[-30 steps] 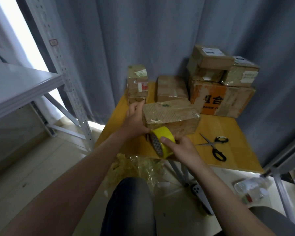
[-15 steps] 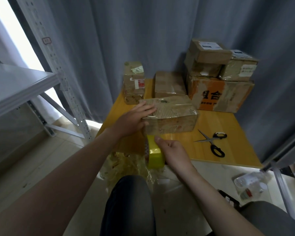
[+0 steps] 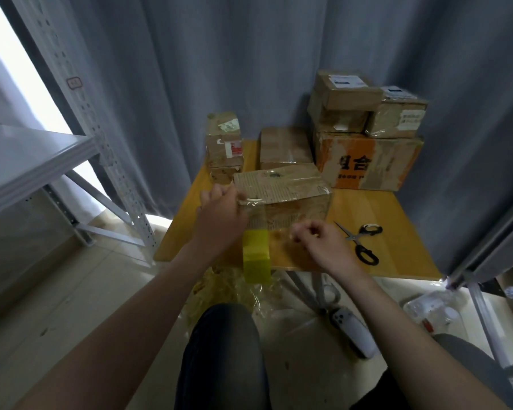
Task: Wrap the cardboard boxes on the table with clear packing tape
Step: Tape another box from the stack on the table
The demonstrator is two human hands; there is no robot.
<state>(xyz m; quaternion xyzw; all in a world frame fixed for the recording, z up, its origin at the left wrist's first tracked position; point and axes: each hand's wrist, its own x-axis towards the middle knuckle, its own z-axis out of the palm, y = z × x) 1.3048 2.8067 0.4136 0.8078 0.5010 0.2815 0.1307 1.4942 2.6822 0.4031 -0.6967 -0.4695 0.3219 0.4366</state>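
While the yellow roll of clear packing tape [image 3: 256,255] hangs: keep its strip taut and square.
Left hand [image 3: 219,216]: curled on the brown cardboard box [image 3: 282,187] at its 8 o'clock top corner, seemingly pinning the tape end.
Right hand [image 3: 317,241]: curled at 5 o'clock; grip cannot be told.
Box: middle of the yellow wooden table [image 3: 397,220], long axis 9-to-3.
Roll: 6 o'clock of box, past the table edge.
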